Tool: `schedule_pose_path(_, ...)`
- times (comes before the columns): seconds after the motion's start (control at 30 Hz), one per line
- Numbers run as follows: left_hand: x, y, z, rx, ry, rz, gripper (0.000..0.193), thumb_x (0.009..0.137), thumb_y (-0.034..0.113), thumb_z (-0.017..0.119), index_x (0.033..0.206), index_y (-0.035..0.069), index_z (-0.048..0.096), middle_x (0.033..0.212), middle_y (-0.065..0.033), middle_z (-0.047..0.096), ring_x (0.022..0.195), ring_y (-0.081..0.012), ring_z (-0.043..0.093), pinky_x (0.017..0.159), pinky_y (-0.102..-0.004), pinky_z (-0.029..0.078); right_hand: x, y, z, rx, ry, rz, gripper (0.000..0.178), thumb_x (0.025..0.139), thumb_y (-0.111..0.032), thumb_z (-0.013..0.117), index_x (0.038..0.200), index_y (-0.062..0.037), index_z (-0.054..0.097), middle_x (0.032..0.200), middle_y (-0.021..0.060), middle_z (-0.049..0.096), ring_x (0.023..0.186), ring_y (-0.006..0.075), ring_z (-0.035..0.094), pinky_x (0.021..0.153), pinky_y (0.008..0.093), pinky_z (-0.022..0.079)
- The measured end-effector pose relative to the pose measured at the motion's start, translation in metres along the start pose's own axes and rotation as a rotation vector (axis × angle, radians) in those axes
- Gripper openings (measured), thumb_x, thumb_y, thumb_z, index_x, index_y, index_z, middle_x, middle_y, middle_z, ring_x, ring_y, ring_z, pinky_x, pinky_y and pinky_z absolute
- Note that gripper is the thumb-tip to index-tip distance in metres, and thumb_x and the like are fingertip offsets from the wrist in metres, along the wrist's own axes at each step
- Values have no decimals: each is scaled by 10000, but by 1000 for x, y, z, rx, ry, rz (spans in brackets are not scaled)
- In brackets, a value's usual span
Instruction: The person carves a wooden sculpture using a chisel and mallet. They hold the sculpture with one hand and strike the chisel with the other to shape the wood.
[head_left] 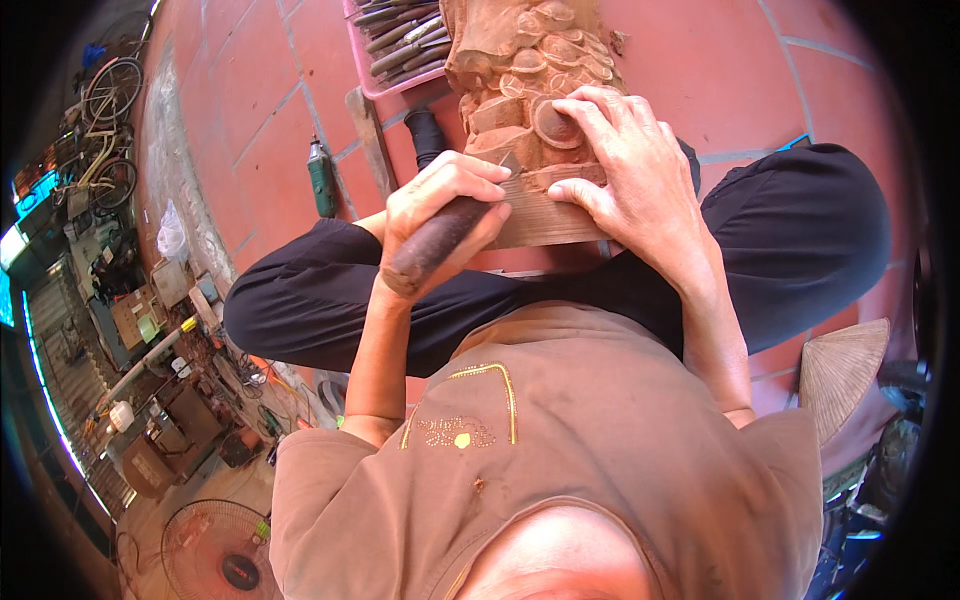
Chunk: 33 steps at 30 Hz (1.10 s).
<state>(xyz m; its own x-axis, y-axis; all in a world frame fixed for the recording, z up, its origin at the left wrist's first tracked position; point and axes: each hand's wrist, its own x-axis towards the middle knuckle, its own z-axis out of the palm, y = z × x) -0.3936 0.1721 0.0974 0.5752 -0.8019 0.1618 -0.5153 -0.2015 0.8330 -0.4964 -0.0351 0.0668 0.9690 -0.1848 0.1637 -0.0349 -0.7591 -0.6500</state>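
Observation:
A reddish-brown wood carving [527, 62] with rounded, coin-like raised shapes lies in front of my crossed legs. Its near end is a plain flat block of wood. My left hand [447, 205] is closed around the dark wooden handle of a carving chisel [435, 243]. The chisel's short metal end pokes out past my fingers and meets the carving near its left side; the exact tip is hard to make out. My right hand [640, 165] lies on the carving's right side, fingers and thumb apart, fingertips beside a round raised disc [556, 125].
A pink tray [398, 88] full of chisels stands beyond my left hand. Near it are a wooden strip [371, 140], a dark cylindrical object [425, 135] and a green rotary tool [321, 180] on the red tiles. A fan [215, 550] and bicycles [112, 90] are at left, a woven fan-shaped piece [843, 375] at right.

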Motion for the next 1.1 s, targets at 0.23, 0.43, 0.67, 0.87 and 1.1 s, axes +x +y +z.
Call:
schedule_pose_path(0.23,-20,-24,-27,83,51,-147,197,739,-83,780,881,-4,669,934,-133,713,883,-213,706,794,-305,559,2,2,-1,-11,-1,1,616,733,-260,828,1269,-89,576,1292,66,570,1223,287,524,937,445,449)
schedule_pose_path(0.43,-1,-8,5,-65,107,20,221,744,-67,786,909,16,665,990,-142,724,909,-241,708,807,-319,560,0,1,0,-13,0,-4,622,730,-259,831,1273,-94,576,1291,68,572,1223,287,527,937,443,449)
schedule_pose_path(0.67,2,0,10,66,44,61,210,741,-85,784,887,-2,659,969,-141,730,897,-209,713,811,-307,561,0,1,-2,11,-32,25,661,729,-269,826,1311,-93,568,1333,79,567,1252,301,520,977,442,452)
schedule_pose_path(0.87,-7,-2,-9,163,154,-104,205,742,-79,799,861,13,660,948,-120,726,855,-178,700,753,-287,553,1,-1,-4,-14,-76,59,681,720,-268,828,1324,-94,566,1340,80,568,1256,308,521,992,441,455)
schedule_pose_path(1.1,17,2,23,123,93,116,226,745,-58,792,907,10,652,944,-146,713,900,-268,706,803,-331,559,2,-2,-5,-4,-84,49,675,724,-262,823,1323,-93,564,1346,82,562,1255,311,519,995,441,453)
